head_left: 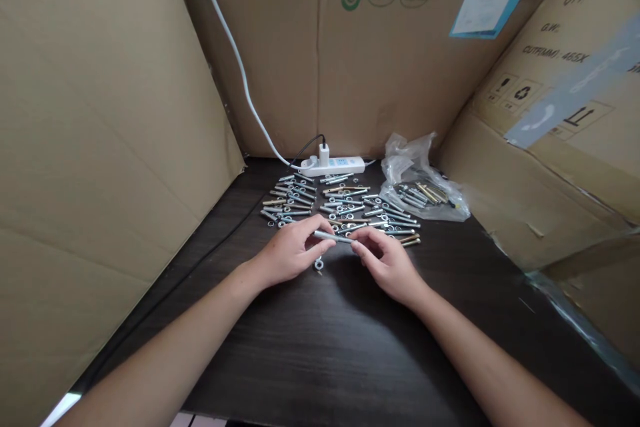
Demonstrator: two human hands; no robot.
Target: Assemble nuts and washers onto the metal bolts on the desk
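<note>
My left hand [290, 252] and my right hand [387, 260] meet over the dark wooden table [320, 347], both pinching one long silver bolt [331, 237] that lies level between their fingertips. A small nut [319, 265] rests on the table just below my left fingers. Just beyond my hands lies a spread of several more silver and brass-coloured bolts, nuts and washers [340, 203].
A clear plastic bag [420, 183] with more bolts lies at the back right. A white power strip [333, 165] with a plugged charger and white cable sits at the back edge. Cardboard boxes [100, 147] wall in the table on the left, back and right.
</note>
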